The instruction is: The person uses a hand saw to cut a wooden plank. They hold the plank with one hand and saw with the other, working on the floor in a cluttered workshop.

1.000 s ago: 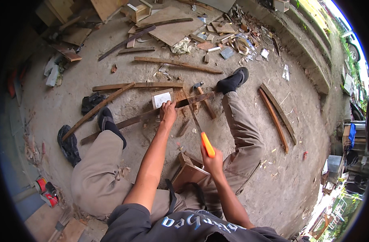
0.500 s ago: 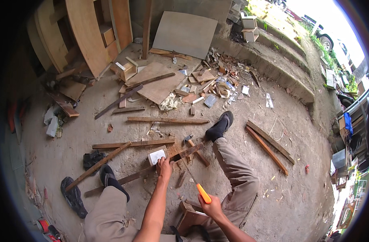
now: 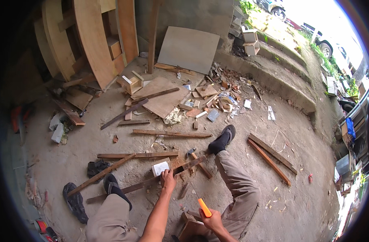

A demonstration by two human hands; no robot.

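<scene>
Well ahead of the left hand (image 3: 167, 179), a pale grey panel (image 3: 188, 49) leans against a wall (image 3: 186, 14), a scrap heap (image 3: 208, 90) nearer. Far ahead and right of the right hand (image 3: 211, 222) are concrete steps (image 3: 273, 82), a blue cloth (image 3: 349, 128) and a parked vehicle (image 3: 326, 49).

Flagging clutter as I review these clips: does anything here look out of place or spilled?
Yes: a heap of mixed scraps lies strewn on the floor beside the concrete steps, loose pieces spread about rather than stacked or contained.

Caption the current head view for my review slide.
Left hand on a dark wooden strip, right hand gripping an orange-handled saw, amid scattered lumber on a concrete floor.
</scene>
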